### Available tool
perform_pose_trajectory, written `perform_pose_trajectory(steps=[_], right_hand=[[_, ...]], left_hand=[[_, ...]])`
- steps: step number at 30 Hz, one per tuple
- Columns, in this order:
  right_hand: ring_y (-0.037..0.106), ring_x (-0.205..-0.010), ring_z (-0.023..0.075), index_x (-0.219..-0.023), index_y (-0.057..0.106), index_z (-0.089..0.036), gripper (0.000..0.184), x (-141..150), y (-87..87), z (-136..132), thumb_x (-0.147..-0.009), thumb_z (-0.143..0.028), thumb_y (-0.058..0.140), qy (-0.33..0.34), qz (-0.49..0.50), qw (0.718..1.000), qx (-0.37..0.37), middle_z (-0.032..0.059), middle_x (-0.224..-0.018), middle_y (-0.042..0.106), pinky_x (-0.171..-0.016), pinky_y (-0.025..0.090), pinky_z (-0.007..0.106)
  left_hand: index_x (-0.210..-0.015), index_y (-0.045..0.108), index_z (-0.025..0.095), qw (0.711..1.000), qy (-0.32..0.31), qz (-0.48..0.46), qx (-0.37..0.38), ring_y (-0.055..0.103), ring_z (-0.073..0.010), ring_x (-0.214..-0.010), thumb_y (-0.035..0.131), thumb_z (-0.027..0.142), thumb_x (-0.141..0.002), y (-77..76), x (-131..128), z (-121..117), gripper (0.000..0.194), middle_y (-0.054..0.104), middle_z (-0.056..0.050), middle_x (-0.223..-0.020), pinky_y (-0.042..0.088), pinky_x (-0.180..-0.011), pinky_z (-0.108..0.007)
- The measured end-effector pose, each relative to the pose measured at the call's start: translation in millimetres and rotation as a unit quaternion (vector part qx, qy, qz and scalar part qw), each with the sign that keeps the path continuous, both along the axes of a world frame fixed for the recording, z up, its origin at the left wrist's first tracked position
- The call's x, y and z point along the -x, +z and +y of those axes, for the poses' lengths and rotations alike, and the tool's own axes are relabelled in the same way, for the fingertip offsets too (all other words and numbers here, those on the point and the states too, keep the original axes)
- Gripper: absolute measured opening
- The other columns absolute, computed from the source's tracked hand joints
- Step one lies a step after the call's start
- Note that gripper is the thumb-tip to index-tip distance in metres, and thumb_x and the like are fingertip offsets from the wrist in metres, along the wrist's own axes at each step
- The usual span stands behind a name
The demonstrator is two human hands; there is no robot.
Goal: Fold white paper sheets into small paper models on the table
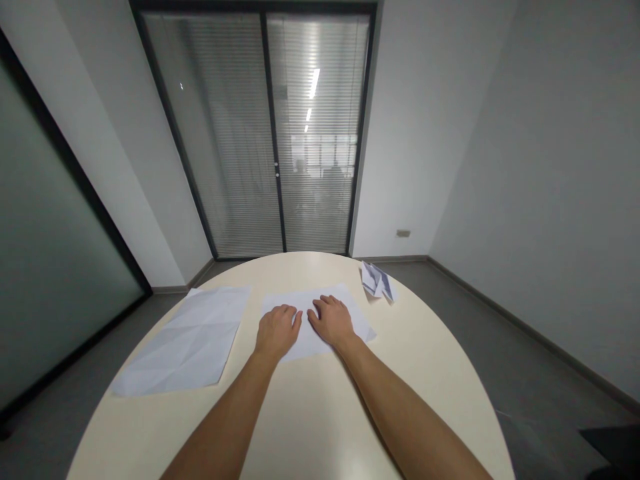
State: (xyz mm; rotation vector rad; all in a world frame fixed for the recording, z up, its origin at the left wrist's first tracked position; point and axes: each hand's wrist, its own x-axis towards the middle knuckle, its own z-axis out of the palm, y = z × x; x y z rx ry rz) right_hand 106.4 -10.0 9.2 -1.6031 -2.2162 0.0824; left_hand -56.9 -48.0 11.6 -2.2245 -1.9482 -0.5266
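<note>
A white sheet of paper [310,343] lies flat on the round table, in front of me. My left hand [279,328] rests palm down on its left part, thumb held apart from the fingers. On the sheet's right part lies my right hand [332,319], also palm down with the fingers stretched forward. A small gap separates the two hands, and neither one grips anything. Both palms hide part of the sheet.
Creased white sheets [185,343] lie at the left of the cream table [310,427]. A folded paper piece [377,281] stands near the far right edge. Beyond are a glass door with blinds [320,133] and grey walls. A dark object [613,447] shows at lower right.
</note>
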Motion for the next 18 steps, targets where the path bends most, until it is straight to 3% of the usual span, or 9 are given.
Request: perform_pose_trajectory(steps=[4,9,18], right_hand=[[0.039,-0.137,0.0304,-0.132,0.060,-0.023,0.045,-0.2,-4.7,0.3,-0.098,-0.048,0.044,-0.018,-0.003,1.000,0.021,0.0125,-0.146,0.052,-0.113,0.022,0.049],[0.026,-0.147,0.0333,-0.149,0.045,-0.022,0.060,-1.8,-8.1,3.5,-0.098,-0.053,0.042,-0.028,-0.016,0.997,0.066,0.0129,-0.159,0.036,-0.117,0.015,0.050],[0.023,-0.149,0.0356,-0.152,0.041,-0.016,0.068,-9.4,-20.2,18.4,-0.098,-0.057,0.038,-0.081,-0.019,0.994,0.077,0.0155,-0.161,0.032,-0.117,0.014,0.052]], left_hand=[[-0.117,0.068,0.020,1.000,0.004,-0.011,-0.001,0.062,-0.0249,-0.116,0.028,0.043,-0.104,-6.5,1.3,1.0,0.048,0.069,-0.012,-0.124,0.046,-0.100,-0.036],[-0.143,0.053,0.022,0.999,0.022,0.000,0.049,0.037,-0.0330,-0.144,0.038,0.052,-0.100,-18.1,6.1,6.2,0.055,0.044,-0.014,-0.155,0.029,-0.117,-0.052],[-0.151,0.044,0.025,0.995,0.048,-0.010,0.091,0.026,-0.0367,-0.149,0.040,0.055,-0.097,-28.5,10.5,13.9,0.061,0.033,-0.012,-0.161,0.023,-0.119,-0.053]])
